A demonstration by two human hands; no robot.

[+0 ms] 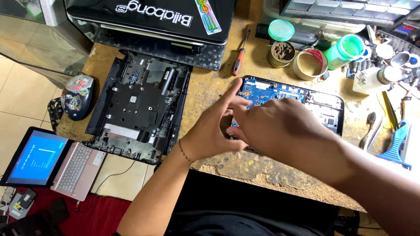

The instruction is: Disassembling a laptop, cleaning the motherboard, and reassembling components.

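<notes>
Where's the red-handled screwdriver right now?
In the head view the red-handled screwdriver lies on the workbench, beyond the hands, between the closed black laptop and the solder-paste tin.

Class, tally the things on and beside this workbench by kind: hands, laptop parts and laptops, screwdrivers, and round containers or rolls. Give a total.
Hands: 2, left hand, right hand
Laptop items: 3, blue circuit board, black laptop shell, pink laptop
Screwdrivers: 1, red-handled screwdriver
Round items: 4, tin, green lid, tape roll, green bottle
Total: 10
</notes>
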